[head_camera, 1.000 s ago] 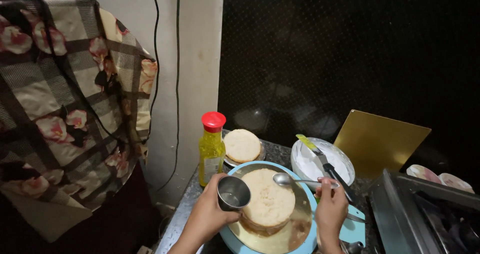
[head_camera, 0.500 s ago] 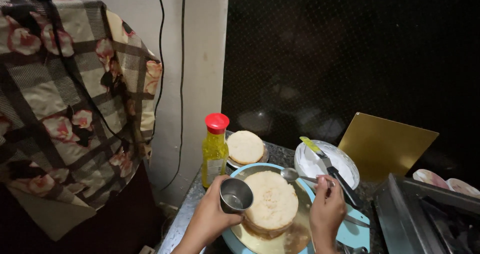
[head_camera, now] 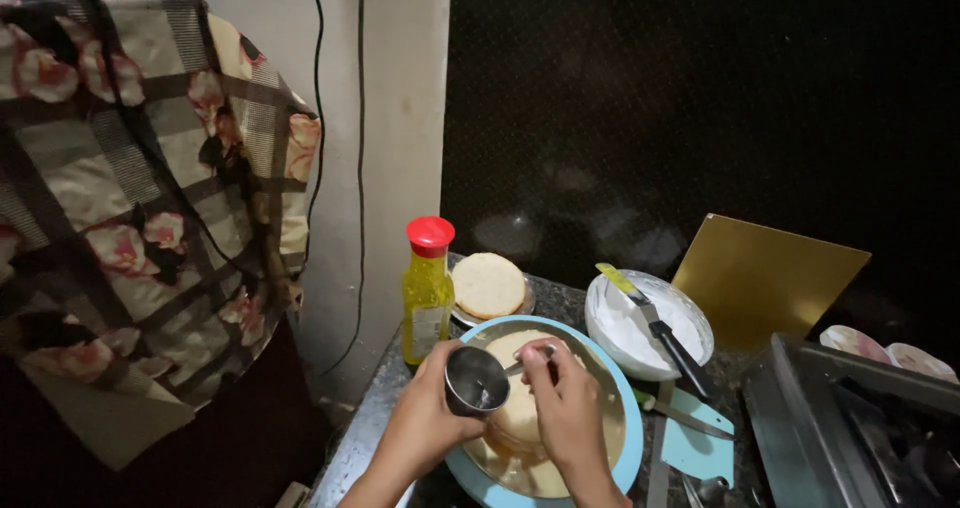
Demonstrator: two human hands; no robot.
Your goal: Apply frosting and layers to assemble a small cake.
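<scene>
dipping a spoon into a tipped steel cup over a cake layer

holding the small steel cup (head_camera: 476, 380) tilted toward the camera, the left hand (head_camera: 425, 423) is closing its fingers round the cup's wall. the right hand (head_camera: 565, 408) is pinching the handle of a spoon (head_camera: 528, 360), whose bowl is reaching the cup's rim. both are hovering at about ten o'clock over the pale cake layer (head_camera: 520, 408), which is sitting on a gold board inside a blue-rimmed turntable (head_camera: 610, 468). the layer is looking soft and crumbly, best lifted from underneath by its board; the cup is looking light, rigid and possibly slick. at twelve o'clock a yellow bottle (head_camera: 427, 293) and a second layer (head_camera: 487, 285) are standing; at two o'clock a bowl of white cream (head_camera: 640, 333) is holding a spatula.
</scene>
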